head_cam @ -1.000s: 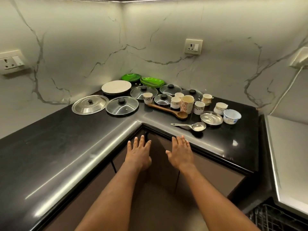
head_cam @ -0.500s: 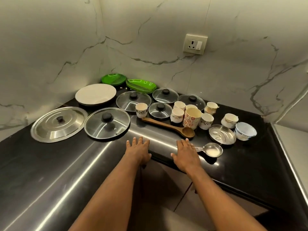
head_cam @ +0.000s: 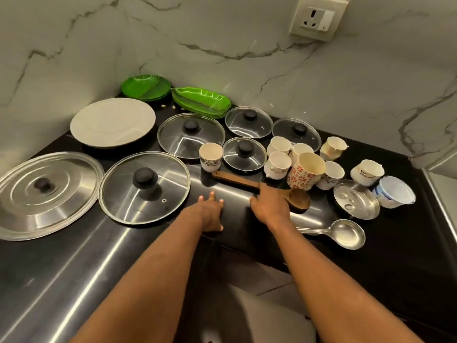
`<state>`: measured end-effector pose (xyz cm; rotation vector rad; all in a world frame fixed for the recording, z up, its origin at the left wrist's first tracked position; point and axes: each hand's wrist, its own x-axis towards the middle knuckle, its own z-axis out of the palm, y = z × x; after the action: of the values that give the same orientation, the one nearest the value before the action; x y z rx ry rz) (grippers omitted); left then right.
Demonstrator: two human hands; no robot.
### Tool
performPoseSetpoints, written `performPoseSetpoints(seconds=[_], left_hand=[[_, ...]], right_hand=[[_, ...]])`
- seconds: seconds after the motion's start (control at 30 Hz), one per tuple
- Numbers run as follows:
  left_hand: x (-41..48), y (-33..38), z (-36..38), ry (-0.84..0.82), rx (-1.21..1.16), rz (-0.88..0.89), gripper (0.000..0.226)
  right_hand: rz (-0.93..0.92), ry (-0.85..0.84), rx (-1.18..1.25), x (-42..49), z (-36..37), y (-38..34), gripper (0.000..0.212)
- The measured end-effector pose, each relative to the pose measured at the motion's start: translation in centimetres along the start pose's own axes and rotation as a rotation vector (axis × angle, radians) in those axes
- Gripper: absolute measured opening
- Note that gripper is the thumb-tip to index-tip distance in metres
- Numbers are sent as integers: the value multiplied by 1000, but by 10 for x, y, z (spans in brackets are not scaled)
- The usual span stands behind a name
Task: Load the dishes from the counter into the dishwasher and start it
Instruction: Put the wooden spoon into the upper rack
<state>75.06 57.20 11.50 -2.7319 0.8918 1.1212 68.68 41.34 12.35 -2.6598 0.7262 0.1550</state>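
Dishes crowd the corner of the black counter (head_cam: 74,268). A wooden spoon (head_cam: 299,198) lies in front of several white cups (head_cam: 278,163) and a tall red-flowered mug (head_cam: 306,170). My right hand (head_cam: 269,206) reaches over the spoon's handle, fingers straight, fingertips at the wood. My left hand (head_cam: 210,211) hovers flat with spread fingers beside a large glass lid (head_cam: 144,186). A steel ladle (head_cam: 346,233) lies just right of my right wrist. Neither hand holds anything.
A big steel lid (head_cam: 44,194) lies at the left, with a white plate (head_cam: 112,122) and green plates (head_cam: 200,101) behind. Three more glass lids (head_cam: 190,134) sit mid-counter. A steel bowl (head_cam: 356,199) and a blue-white bowl (head_cam: 395,191) stand at the right.
I have moved closer to the counter. Both hands advanced from the counter's front edge over its top; the right hand now reaches the wooden spoon's handle.
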Motion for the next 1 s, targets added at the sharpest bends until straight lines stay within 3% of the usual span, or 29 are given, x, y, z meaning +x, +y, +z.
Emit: performPoseSetpoints(seconds=[0.4, 0.57, 0.8, 1.0], left_hand=[[-3, -5, -15, -102, -9, 46, 76], [-8, -3, -12, -67, -22, 40, 77], [-13, -4, -5, -17, -22, 44, 73], [-13, -3, 7, 19, 10, 35, 79]], right_hand=[[161, 64, -68, 33, 6, -27, 25], [209, 110, 84, 19, -8, -36, 23], [371, 57, 319, -8, -5, -30, 57], [518, 106, 507, -34, -3, -8, 39]])
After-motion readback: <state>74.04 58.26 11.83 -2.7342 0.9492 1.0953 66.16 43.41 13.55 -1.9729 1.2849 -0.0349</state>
